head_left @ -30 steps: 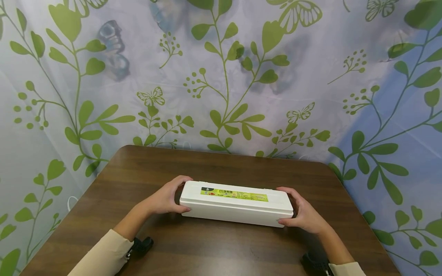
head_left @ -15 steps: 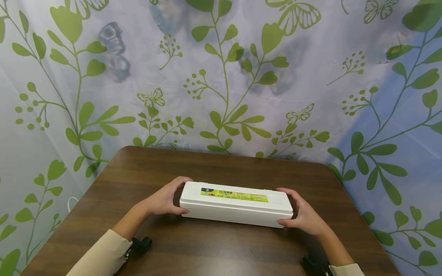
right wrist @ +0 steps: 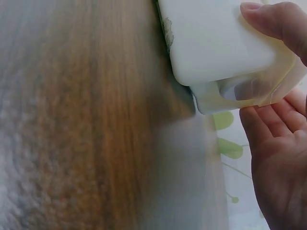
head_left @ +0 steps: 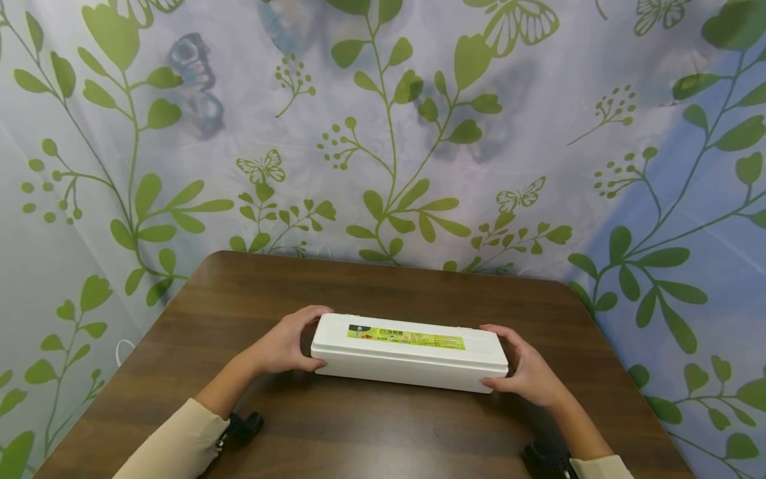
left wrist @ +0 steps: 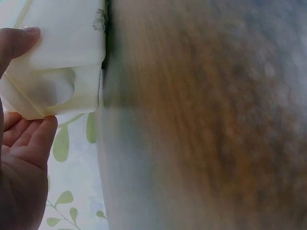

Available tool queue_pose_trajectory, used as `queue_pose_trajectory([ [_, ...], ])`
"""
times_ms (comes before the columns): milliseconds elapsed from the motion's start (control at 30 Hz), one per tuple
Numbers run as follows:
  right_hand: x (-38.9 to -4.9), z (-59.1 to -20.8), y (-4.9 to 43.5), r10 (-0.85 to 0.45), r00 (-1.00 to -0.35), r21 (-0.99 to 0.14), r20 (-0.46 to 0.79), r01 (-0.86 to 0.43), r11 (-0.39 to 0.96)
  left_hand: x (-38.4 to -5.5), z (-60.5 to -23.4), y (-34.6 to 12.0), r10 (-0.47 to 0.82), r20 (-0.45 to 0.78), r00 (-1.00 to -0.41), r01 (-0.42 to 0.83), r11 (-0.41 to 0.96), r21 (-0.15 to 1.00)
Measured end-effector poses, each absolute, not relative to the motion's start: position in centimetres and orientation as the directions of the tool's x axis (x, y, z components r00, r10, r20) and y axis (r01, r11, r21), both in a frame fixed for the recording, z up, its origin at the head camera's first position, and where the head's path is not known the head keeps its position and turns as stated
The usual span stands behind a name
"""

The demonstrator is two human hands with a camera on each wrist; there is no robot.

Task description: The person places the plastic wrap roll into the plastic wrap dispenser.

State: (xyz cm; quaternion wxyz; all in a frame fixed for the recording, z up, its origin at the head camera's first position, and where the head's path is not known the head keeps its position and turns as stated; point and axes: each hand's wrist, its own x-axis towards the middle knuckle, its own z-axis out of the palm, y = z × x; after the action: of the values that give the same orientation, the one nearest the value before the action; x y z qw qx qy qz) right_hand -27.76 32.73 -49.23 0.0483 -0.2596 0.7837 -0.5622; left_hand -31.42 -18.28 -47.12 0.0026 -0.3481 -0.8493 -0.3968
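Observation:
A long white plastic-wrap dispenser box (head_left: 413, 369) with a green and yellow label (head_left: 407, 336) on its lid lies on the brown wooden table, its lid down. My left hand (head_left: 286, 342) grips its left end, thumb on the front side and fingers round the back. At the opposite end my right hand (head_left: 529, 369) holds it the same way. In the left wrist view the box's end (left wrist: 67, 43) shows a rounded recess, with the thumb on one side and fingertips at the far edge. A matching recessed end (right wrist: 216, 43) appears in the right wrist view between thumb and fingers.
The wooden table (head_left: 371, 432) has rounded far corners. Behind it hangs a pale curtain (head_left: 383, 133) printed with green leaves and butterflies. Black wrist devices (head_left: 242, 429) sit below both hands, and a thin white loop (head_left: 122, 349) shows past the left table edge.

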Motion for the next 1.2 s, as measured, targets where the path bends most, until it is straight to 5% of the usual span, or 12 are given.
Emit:
queue_pose_trajectory([
  [1200,-27.79,-48.78,32.53,-0.471,-0.846,-0.864,0.251,-0.415,0.285,-31.49,-46.71,-18.40,0.604,0.256,-0.755,0.581,0.435,0.688],
])
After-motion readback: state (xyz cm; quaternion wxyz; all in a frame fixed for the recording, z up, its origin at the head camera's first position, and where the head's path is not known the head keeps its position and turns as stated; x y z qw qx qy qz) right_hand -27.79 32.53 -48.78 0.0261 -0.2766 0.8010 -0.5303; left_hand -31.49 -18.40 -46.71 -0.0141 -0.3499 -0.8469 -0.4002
